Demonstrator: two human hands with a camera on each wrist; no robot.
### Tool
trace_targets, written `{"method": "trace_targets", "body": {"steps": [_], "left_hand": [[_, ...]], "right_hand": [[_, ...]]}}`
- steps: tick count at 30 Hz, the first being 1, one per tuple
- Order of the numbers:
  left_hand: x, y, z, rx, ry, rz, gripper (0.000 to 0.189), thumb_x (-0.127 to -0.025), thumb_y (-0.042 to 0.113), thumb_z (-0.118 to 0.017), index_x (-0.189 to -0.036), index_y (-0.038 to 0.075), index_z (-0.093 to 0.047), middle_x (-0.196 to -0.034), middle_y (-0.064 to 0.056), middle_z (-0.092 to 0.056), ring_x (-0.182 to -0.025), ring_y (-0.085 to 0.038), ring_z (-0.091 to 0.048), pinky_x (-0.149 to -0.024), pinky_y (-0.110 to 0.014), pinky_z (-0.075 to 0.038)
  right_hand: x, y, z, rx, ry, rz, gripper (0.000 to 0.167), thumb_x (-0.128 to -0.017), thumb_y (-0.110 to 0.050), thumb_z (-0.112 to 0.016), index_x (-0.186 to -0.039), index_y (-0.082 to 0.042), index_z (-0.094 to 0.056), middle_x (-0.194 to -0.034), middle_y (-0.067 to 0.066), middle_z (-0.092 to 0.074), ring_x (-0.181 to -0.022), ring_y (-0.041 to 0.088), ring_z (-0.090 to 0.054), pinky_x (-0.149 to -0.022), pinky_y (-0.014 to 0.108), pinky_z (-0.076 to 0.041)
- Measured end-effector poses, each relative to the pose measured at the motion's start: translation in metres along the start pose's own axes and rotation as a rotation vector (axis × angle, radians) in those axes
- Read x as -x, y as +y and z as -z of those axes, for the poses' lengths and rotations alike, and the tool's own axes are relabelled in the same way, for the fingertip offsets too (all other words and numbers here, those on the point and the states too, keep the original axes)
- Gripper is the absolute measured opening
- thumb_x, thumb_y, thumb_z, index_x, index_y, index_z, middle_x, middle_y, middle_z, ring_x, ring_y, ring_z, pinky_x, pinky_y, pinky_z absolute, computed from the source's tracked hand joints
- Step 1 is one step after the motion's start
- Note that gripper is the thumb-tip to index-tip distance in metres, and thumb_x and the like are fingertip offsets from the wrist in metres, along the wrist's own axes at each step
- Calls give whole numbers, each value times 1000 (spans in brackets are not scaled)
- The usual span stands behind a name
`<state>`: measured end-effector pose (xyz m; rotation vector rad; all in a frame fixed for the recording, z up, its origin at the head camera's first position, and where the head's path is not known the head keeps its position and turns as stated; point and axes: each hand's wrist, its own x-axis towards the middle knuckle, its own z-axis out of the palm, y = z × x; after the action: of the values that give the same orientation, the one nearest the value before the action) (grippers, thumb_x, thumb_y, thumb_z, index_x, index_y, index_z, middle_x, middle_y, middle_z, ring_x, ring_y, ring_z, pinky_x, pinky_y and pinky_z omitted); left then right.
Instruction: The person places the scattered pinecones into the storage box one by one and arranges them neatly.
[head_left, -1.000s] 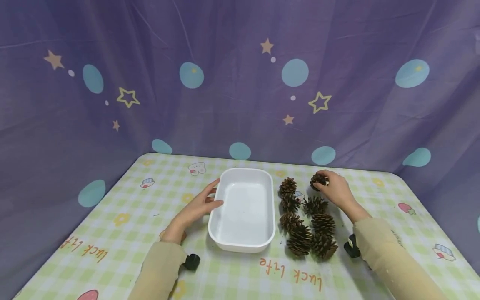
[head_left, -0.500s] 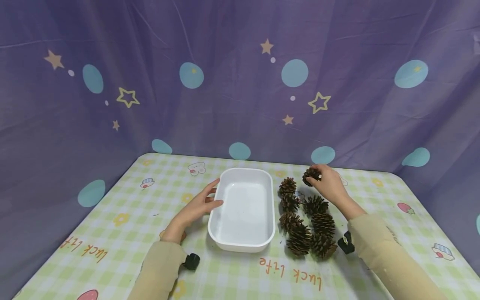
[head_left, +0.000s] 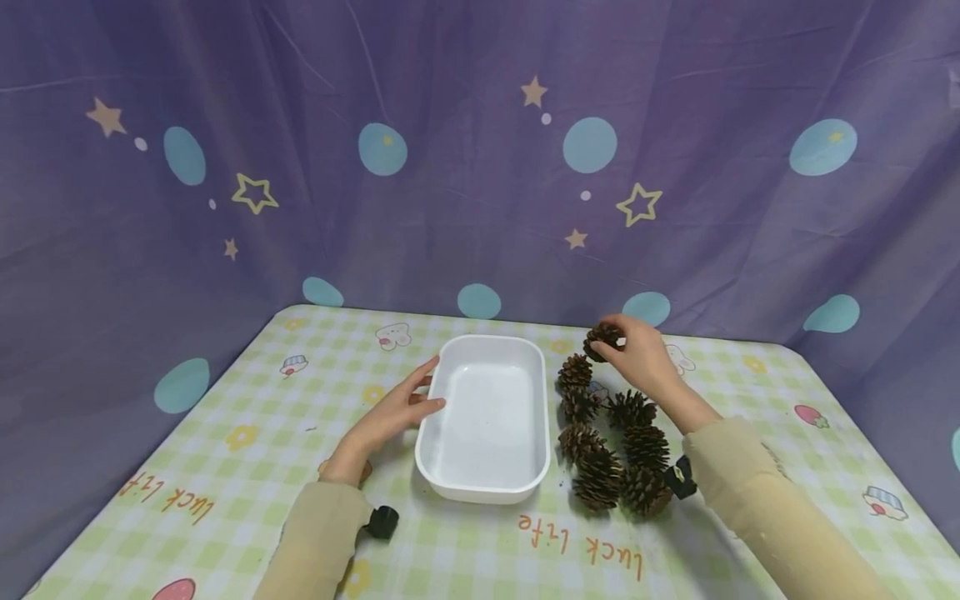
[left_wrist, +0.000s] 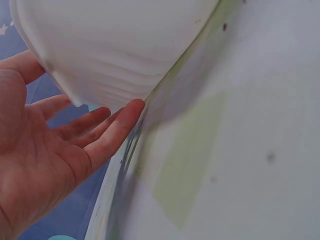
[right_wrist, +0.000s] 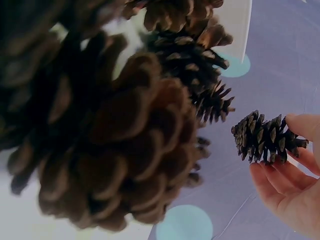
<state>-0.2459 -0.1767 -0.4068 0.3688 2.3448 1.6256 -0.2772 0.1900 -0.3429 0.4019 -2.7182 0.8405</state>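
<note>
Gap shrinking: the pinecone (head_left: 598, 337) pinched in my right hand (head_left: 639, 357) has come nearer the white tray (head_left: 483, 492), which my left hand (head_left: 390, 418) touches, fingers apart.

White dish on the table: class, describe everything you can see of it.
The white dish is a deep, smooth rectangular container with rounded corners and a thin rim, glossy and probably plastic or enamel. It sits upright, open side up, its long sides running away from the person, and its inner floor shows white with soft reflections. It stands on the green-and-white checked tablecloth. The left hand touches its left side; the pine cones on the right lie apart from it.
</note>
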Motion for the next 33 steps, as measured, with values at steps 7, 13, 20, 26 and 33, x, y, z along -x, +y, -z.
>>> {"method": "trace_targets", "body": {"steps": [7,13,20,26,33], "left_hand": [[1,-2,-1,-9,0,-3,72,-89,33,-57,-146,33,-14,-143,-10,-29,-118,-30,-46,-84,-37,-50],[1,-3,-1,-2,3,-5,71,-90,31,-57,-146,33,-14,-143,-11,-30,-116,-30,-48,-82,-36,-51],[2,-1,0,9,-10,-1,72,-90,30,-57,-146,31,-13,-143,-11,-29,-118,-31,-47,-85,-37,-50],[12,20,-2,18,-33,-2,71,-92,22,-54,-148,20,-10,-143,-17,-27,-116,-32,-47,-84,-37,-50],[15,28,-2,9,-29,8,71,-92,21,-54,-148,20,-11,-143,-16,-28,-116,-31,-47,-85,-38,-50]], "right_hand": [[-4,-13,-2,-20,-12,27,45,-86,-28,-62,-124,-6,-52,-119,16,-55,-100,31,-57,-78,41,-51],[-8,-26,-4,-48,-22,44,45,-86,-31,-63,-124,-7,-53,-118,15,-55,-101,30,-56,-80,40,-51],[-13,-42,-13,-76,-30,74,45,-85,-31,-64,-122,-8,-55,-115,14,-55,-97,31,-59,-76,39,-53],[-16,-54,-22,-100,-42,98,42,-84,-30,-66,-119,-9,-57,-111,12,-56,-96,28,-60,-75,37,-53],[-23,-69,-35,-98,-69,106,40,-84,-30,-65,-118,-10,-58,-109,9,-57,-94,24,-59,-73,35,-53]]}}
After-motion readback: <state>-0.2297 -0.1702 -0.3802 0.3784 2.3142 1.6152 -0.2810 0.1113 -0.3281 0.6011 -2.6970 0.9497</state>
